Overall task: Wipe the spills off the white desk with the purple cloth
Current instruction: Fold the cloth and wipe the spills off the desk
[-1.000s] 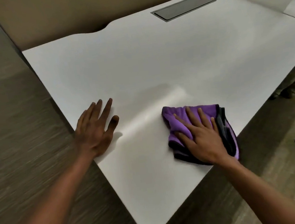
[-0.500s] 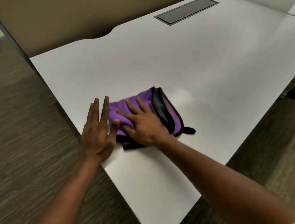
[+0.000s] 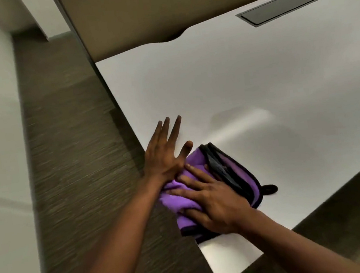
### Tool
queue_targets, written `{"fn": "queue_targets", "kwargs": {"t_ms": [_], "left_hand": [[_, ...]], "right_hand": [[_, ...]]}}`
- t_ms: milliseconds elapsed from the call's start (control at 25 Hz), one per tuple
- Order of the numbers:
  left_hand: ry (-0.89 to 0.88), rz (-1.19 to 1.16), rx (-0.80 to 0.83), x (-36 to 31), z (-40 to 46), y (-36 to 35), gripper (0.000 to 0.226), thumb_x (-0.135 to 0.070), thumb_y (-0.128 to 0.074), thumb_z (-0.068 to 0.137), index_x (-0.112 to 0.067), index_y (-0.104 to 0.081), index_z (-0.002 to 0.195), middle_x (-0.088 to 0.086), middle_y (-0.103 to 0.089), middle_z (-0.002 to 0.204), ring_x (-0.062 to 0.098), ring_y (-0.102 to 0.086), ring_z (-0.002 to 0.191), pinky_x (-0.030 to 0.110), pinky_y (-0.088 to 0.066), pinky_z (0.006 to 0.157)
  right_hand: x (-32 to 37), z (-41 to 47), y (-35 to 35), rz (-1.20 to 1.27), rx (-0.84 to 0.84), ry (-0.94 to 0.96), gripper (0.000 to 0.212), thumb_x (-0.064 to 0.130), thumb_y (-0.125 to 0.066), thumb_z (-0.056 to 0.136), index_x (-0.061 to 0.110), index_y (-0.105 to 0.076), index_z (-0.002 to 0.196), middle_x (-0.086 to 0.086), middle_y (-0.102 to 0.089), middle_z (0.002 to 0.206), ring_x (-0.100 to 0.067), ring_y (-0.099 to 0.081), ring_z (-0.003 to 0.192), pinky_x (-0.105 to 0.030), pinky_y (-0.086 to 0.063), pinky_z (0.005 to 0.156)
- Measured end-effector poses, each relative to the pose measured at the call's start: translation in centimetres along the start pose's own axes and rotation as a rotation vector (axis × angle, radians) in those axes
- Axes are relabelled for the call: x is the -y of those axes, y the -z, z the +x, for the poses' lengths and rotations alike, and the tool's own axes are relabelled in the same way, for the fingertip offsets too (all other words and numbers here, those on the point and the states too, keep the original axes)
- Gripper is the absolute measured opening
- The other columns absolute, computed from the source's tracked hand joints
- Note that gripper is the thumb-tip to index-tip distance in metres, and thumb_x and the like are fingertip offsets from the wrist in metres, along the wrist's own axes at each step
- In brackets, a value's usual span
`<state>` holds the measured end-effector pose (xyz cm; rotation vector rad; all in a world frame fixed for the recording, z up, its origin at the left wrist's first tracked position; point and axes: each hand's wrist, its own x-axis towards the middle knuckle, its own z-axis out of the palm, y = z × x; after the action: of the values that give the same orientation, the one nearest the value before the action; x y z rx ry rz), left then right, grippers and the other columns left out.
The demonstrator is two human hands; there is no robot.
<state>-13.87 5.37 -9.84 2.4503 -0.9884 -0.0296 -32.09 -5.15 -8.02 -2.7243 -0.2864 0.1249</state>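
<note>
Where the wood-grain floor [image 3: 76,171] fills the left and lower part of the view, the white desk [image 3: 235,79] stands as the largest item, its top running from the near left corner back to a tan partition panel [image 3: 158,7] along its far edge. A faint streak shows on the desktop to the right of the hands; whether it is wet or only a reflection cannot be told.

Cable hatch [image 3: 283,9]: dark, rectangular, set flush in the desktop at the far right, well apart from the hands.

Purple cloth [image 3: 180,202]: folded, with black edging [image 3: 226,171] in several layers along its right side and a small black loop lying on the desk at its right end. It lies on the desk at the near left edge, its left end at or slightly over that edge.

Right hand [image 3: 214,202]: flat on top of the cloth, palm down, fingers straight and spread slightly apart, pointing left, pressing the fabric to the desk.

Left hand [image 3: 165,156]: flat on the desk at its left edge, just beyond the cloth, fingers straight and fanned a little apart, thumb out to the right and touching the cloth's upper corner. It holds nothing.
</note>
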Motion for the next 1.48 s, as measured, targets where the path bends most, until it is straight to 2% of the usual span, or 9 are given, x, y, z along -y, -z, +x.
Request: {"fn": "queue_targets", "kwargs": {"t_ms": [200, 440, 600, 680, 800, 1040, 1160, 1320, 1480], "left_hand": [[0.036, 0.054, 0.036, 0.0, 0.0, -0.1, 0.080, -0.082, -0.006, 0.091, -0.043, -0.006, 0.161, 0.001, -0.014, 0.171, 0.019, -0.003, 0.159, 0.042, -0.016, 0.127], [0.049, 0.225, 0.063, -0.2, 0.3, -0.6, 0.085, -0.084, -0.001, 0.089, -0.039, 0.000, 0.162, 0.007, 0.000, 0.172, 0.027, 0.017, 0.157, 0.055, 0.007, 0.125], [0.063, 0.250, 0.183, -0.2, 0.6, -0.5, 0.086, -0.086, 0.001, 0.086, -0.042, 0.003, 0.160, 0.006, 0.009, 0.171, 0.026, 0.014, 0.157, 0.053, 0.008, 0.126], [0.080, 0.252, 0.193, -0.4, 0.9, -0.1, 0.086, -0.085, 0.000, 0.085, -0.043, -0.003, 0.161, 0.006, 0.006, 0.172, 0.025, 0.010, 0.158, 0.052, 0.006, 0.126], [0.094, 0.202, 0.175, -0.6, 0.7, 0.3, 0.086, -0.084, -0.003, 0.085, -0.044, -0.011, 0.160, 0.004, 0.000, 0.172, 0.023, 0.004, 0.158, 0.050, 0.003, 0.127], [0.067, 0.143, 0.201, 0.0, 0.6, 0.7, 0.090, -0.088, 0.006, 0.081, -0.046, -0.004, 0.160, 0.003, 0.002, 0.172, 0.022, 0.009, 0.158, 0.051, 0.005, 0.126], [0.074, 0.098, 0.303, 0.3, 1.3, 1.0, 0.095, -0.091, 0.013, 0.074, -0.048, 0.003, 0.158, 0.002, 0.010, 0.171, 0.020, 0.018, 0.156, 0.051, 0.010, 0.125], [0.141, 0.008, 0.383, 0.3, 2.3, 1.4, 0.102, -0.094, 0.015, 0.067, -0.049, 0.005, 0.158, -0.002, 0.012, 0.171, 0.017, 0.020, 0.155, 0.049, 0.014, 0.124], [0.133, 0.038, 0.359, 0.1, 2.2, 1.2, 0.095, -0.091, 0.010, 0.073, -0.049, 0.004, 0.158, -0.001, 0.010, 0.171, 0.017, 0.018, 0.156, 0.047, 0.014, 0.125]], "right_hand": [[3.1, -2.2, -2.4, -0.025, -0.061, -0.095, 0.059, 0.067, -0.027, 0.103, 0.053, -0.018, 0.159, 0.013, -0.001, 0.173, -0.018, 0.015, 0.159, -0.053, 0.004, 0.125], [6.4, -7.1, -5.0, -0.043, -0.012, -0.118, 0.064, 0.052, -0.062, 0.083, 0.045, -0.050, 0.144, 0.011, 0.005, 0.174, -0.025, 0.008, 0.160, -0.066, -0.009, 0.121], [8.4, -1.6, -4.2, -0.009, -0.065, -0.286, 0.057, 0.039, -0.059, 0.091, 0.039, -0.048, 0.147, 0.010, 0.020, 0.170, -0.024, 0.030, 0.154, -0.054, 0.027, 0.114], [8.2, 0.9, -3.4, 0.019, -0.058, -0.342, 0.057, 0.034, -0.055, 0.096, 0.037, -0.044, 0.151, 0.010, 0.022, 0.169, -0.022, 0.035, 0.152, -0.060, 0.023, 0.119], [7.9, -0.7, -3.7, 0.073, -0.057, -0.308, 0.064, 0.037, -0.060, 0.094, 0.040, -0.040, 0.155, 0.010, 0.015, 0.171, -0.022, 0.025, 0.156, -0.060, 0.001, 0.127], [7.8, -10.2, -6.7, -0.095, -0.068, -0.170, 0.083, 0.058, -0.073, 0.075, 0.043, -0.046, 0.152, 0.000, -0.022, 0.172, -0.036, -0.020, 0.156, -0.054, -0.003, 0.128], [7.6, -6.3, -5.5, -0.046, -0.063, -0.176, 0.079, 0.049, -0.074, 0.080, 0.040, -0.045, 0.153, 0.001, -0.014, 0.173, -0.035, -0.010, 0.158, -0.056, -0.011, 0.121], [6.2, -0.2, -3.6, 0.016, -0.055, -0.193, 0.060, 0.048, -0.051, 0.093, 0.037, -0.046, 0.152, 0.003, -0.001, 0.174, -0.029, 0.015, 0.158, -0.050, 0.004, 0.128], [6.3, 4.9, -1.8, -0.087, -0.081, -0.176, 0.052, 0.041, -0.050, 0.097, 0.027, -0.054, 0.146, -0.009, -0.028, 0.169, -0.026, -0.002, 0.161, -0.045, 0.002, 0.129]]}}
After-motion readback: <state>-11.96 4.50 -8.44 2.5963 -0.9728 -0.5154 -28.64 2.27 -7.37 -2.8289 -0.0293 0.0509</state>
